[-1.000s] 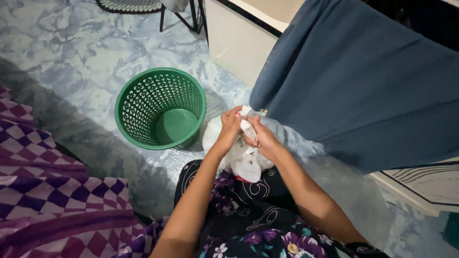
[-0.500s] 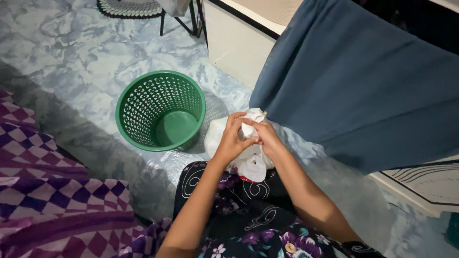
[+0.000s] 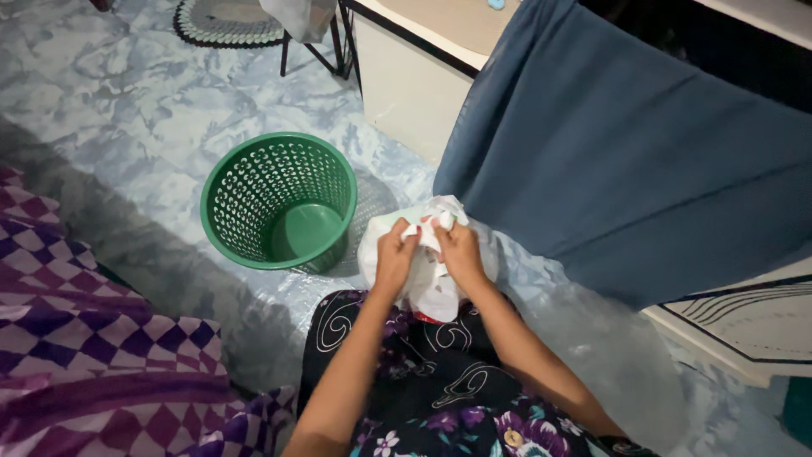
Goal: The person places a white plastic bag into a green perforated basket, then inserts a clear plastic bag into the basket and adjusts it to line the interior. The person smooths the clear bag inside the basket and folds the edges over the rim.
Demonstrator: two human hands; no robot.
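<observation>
A white plastic bag (image 3: 430, 286) with some red on it rests on my lap, over a dark floral dress. My left hand (image 3: 393, 258) grips the bunched top of the bag from the left. My right hand (image 3: 458, 251) pinches the same bunched top from the right, its fingers closed close beside the left hand's. The crumpled mouth of the bag sticks up between my fingers. An empty green perforated basket (image 3: 278, 201) stands on the floor just left of my hands.
A blue cloth (image 3: 626, 144) hangs at right over a pale cabinet (image 3: 406, 85). Purple checked fabric (image 3: 93, 338) lies at lower left. Clear plastic sheeting (image 3: 609, 347) covers the marbled blue floor (image 3: 110, 110). Dark chair legs and a round mat are at the top.
My hands have shifted a little apart on the bag's top and the bunched mouth now stands up between them. The view has drifted slightly.
</observation>
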